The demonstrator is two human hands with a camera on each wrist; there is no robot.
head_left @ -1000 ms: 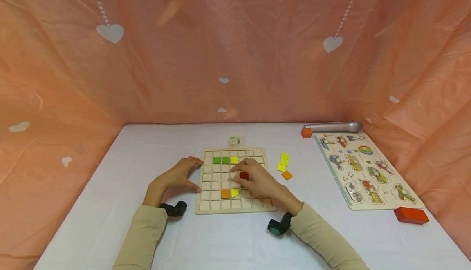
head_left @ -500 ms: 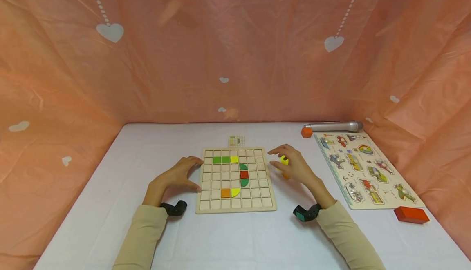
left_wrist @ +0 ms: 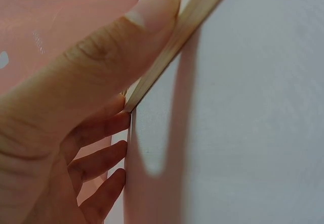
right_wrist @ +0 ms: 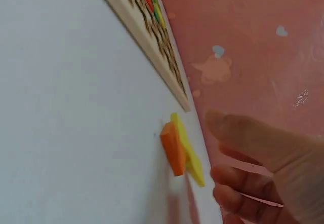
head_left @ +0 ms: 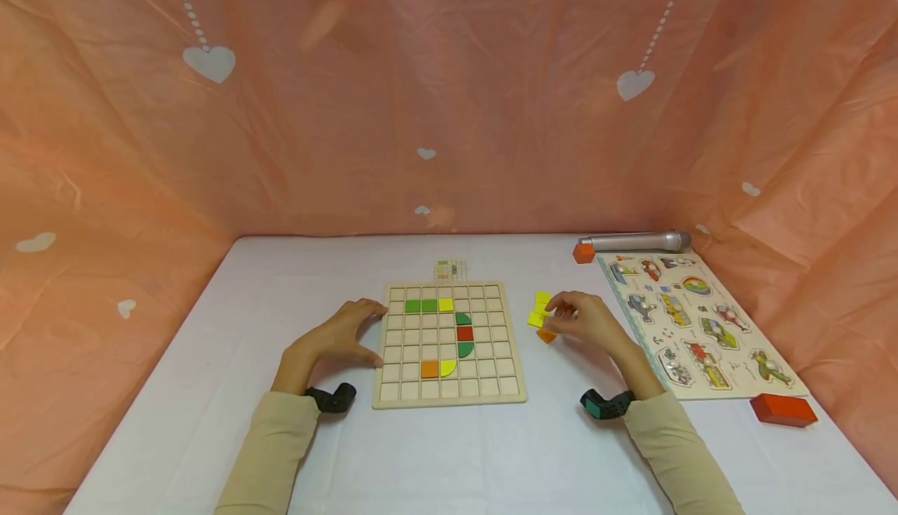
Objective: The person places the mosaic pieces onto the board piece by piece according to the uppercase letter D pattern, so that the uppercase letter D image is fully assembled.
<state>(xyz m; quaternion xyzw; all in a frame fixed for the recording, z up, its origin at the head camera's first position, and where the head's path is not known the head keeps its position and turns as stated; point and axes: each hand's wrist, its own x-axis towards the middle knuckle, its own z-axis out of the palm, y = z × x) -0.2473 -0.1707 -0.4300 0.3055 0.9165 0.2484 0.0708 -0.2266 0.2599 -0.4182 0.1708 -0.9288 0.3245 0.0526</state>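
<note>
Left hand (head_left: 335, 337) braces the wooden grid board's (head_left: 449, 399) left edge, fingers spread; right hand (head_left: 588, 320), fingers curled, seems to pinch flat yellow square tiles (head_left: 539, 309) beside an orange tile (head_left: 546, 335).

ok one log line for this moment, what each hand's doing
left hand: rests on grid board edge | right hand: at yellow tiles, grasp unclear | orange tile: on table
</note>
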